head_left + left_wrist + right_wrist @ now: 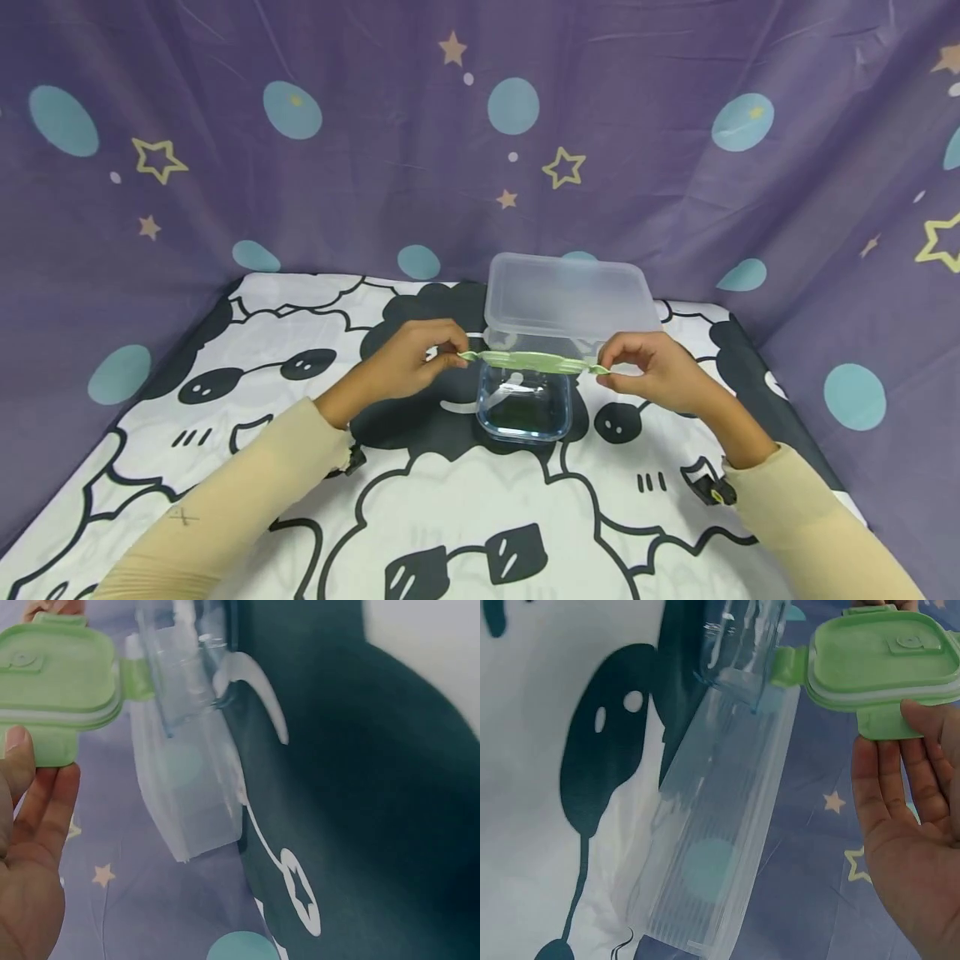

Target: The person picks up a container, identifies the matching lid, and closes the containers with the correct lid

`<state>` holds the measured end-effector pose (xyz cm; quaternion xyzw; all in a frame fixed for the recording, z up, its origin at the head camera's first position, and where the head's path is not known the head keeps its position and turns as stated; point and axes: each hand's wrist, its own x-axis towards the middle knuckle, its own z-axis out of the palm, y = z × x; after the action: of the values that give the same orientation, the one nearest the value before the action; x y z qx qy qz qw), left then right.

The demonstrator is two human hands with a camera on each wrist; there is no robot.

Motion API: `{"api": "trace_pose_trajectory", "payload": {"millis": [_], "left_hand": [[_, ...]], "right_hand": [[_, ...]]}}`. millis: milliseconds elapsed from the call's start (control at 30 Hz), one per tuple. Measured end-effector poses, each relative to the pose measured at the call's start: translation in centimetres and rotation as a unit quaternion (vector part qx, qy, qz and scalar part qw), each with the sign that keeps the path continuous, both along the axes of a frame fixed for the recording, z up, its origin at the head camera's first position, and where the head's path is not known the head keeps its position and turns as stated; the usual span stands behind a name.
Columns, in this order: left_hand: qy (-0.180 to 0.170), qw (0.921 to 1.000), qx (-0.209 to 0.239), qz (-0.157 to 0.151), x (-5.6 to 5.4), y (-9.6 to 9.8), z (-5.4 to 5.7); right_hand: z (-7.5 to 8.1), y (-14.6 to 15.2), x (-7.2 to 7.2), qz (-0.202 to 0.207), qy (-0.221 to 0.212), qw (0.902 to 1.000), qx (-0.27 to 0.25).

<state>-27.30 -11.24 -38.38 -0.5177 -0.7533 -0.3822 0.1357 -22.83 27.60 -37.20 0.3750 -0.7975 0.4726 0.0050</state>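
Observation:
Between the two hands hangs a light green container lid with side flaps and a pale seal, seen edge-on in the head view. My left hand pinches the flap at its left end, thumb on one face and fingers behind. At the opposite end my right hand pinches the other flap the same way. Just below the lid stands an open glass container with rounded corners, its rear edge overlapped by the lid in the head view.
Behind the glass container a larger clear plastic box stands near the table's back edge. A sheep-patterned cloth covers the table. A purple curtain with stars and dots hangs behind it.

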Motion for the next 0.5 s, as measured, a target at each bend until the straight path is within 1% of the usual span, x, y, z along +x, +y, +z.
{"api": "trace_pose_trajectory", "payload": {"millis": [133, 300, 500], "left_hand": [[0.049, 0.9983, -0.025, -0.016, 0.6, -0.2, 0.0], [0.106, 0.9928, -0.05, -0.028, 1.1, -0.3, 0.0], [0.17, 0.9827, -0.062, -0.038, 1.2, -0.5, -0.3]], "right_hand": [[-0.3, -0.2, 0.3, 0.007, 0.032, 0.9995, 0.007], [-0.8, -0.4, 0.6, 0.029, 0.073, 0.9968, 0.008], [-1.2, -0.4, 0.7, 0.018, 0.09, 0.9955, 0.025]]}}
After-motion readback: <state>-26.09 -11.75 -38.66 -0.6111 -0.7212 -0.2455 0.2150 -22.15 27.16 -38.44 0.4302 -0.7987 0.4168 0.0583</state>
